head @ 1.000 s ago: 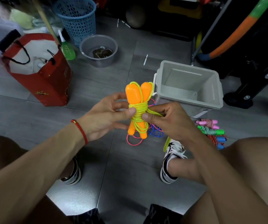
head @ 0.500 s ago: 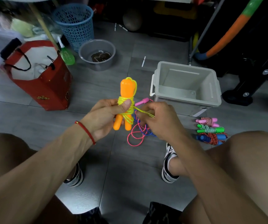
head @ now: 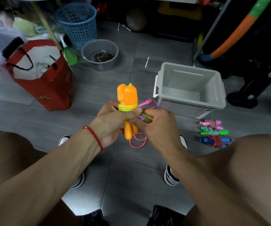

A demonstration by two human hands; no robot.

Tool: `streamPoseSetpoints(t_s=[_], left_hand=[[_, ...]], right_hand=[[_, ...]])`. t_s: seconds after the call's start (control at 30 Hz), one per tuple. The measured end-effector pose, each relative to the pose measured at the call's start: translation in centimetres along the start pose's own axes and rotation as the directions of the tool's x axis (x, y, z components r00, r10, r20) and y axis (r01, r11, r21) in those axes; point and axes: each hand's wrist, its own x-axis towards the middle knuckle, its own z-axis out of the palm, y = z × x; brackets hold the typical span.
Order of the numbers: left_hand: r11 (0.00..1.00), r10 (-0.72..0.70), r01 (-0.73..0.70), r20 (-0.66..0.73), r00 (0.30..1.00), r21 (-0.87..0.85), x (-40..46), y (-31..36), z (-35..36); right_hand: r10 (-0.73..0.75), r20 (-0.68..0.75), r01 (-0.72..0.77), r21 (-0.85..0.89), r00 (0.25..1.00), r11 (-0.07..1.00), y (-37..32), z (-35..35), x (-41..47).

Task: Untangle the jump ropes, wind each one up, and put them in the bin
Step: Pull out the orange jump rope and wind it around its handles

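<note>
My left hand (head: 110,123) grips an orange-handled jump rope (head: 127,97), its two handles upright together with yellow-green cord wound round their middle. My right hand (head: 154,126) pinches the loose yellow-green cord end right beside the bundle. Under my hands a pink rope (head: 138,141) and a blue one lie tangled on the floor, with a pink handle (head: 145,102) sticking out. The grey bin (head: 219,95) stands to the right, nothing visible inside. Three wound ropes lie by its front right corner: pink (head: 211,123), green (head: 214,132), blue-handled red (head: 216,141).
A red paper bag (head: 50,85) stands at the left, with a green bottle (head: 69,57), a grey bowl (head: 99,53) and a blue mesh basket (head: 77,22) behind it. Dark equipment and an orange-green foam bar (head: 239,28) fill the right rear. My knees and shoes frame the grey floor.
The handles turned and the bundle dropped slightly toward me. My right hand moved in closer to the bundle, shortening the free cord, and my left thumb now presses over the windings.
</note>
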Motion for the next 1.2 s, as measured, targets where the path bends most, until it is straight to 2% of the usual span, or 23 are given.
streamPoseSetpoints(t_s=[0.1,0.17,0.27,0.37,0.43,0.57,0.63,0.7,0.8,0.9,1.0,1.07,1.2], left_hand=[[0.998,0.000,0.002,0.032,0.999,-0.070,-0.6,0.3,-0.1],[0.991,-0.002,0.020,0.130,0.992,-0.135,-0.9,0.8,-1.0],[0.996,-0.006,0.026,0.222,0.975,-0.091,-0.5,1.1,-3.2],[0.999,0.012,-0.021,0.282,0.959,0.027,-0.3,0.7,-4.3],[0.997,0.030,-0.055,0.384,0.923,0.054,-0.6,0.5,-4.2],[0.993,0.053,0.014,0.544,0.837,-0.118,-1.1,-0.7,-3.6],[0.989,0.088,-0.011,0.529,0.844,-0.147,-1.2,-0.9,-3.4],[0.992,0.111,-0.072,0.454,0.884,-0.103,-1.1,-0.9,-3.2],[0.986,0.119,-0.153,0.346,0.931,0.072,-0.8,-0.9,-3.4],[0.973,0.146,-0.190,0.285,0.947,0.131,-0.7,-0.8,-3.5],[0.952,0.190,-0.242,0.258,0.947,0.188,-0.5,-0.7,-3.6],[0.930,0.212,-0.269,0.236,0.948,0.248,-0.3,-1.0,-3.3],[0.897,0.234,-0.273,0.149,0.961,0.348,0.3,-1.7,-2.3]], right_hand=[[0.060,0.001,-0.058,0.233,0.998,0.971,0.7,-0.6,0.5],[0.127,0.056,-0.138,0.375,0.990,0.917,1.2,-1.6,1.0],[0.099,0.118,-0.146,0.516,0.988,0.844,1.8,-2.8,1.2],[0.001,0.192,-0.115,0.584,0.981,0.804,2.0,-2.7,0.8],[-0.061,0.242,-0.096,0.588,0.968,0.803,2.1,-2.6,0.6],[-0.092,0.292,-0.108,0.603,0.952,0.790,1.9,-2.2,0.6],[-0.032,0.240,-0.117,0.581,0.970,0.806,1.7,-1.8,0.6],[0.036,0.191,-0.134,0.529,0.981,0.838,2.1,-1.3,0.8],[0.135,0.094,-0.157,0.284,0.986,0.946,2.8,-1.1,1.1],[0.066,0.131,-0.073,0.053,0.989,0.996,2.6,-1.2,1.2],[0.020,0.134,-0.009,-0.084,0.991,0.996,1.7,-1.3,1.1],[0.058,0.101,-0.044,-0.137,0.993,0.990,1.2,-1.3,1.1],[0.100,0.081,-0.091,-0.107,0.992,0.990,0.0,-0.8,0.8]])
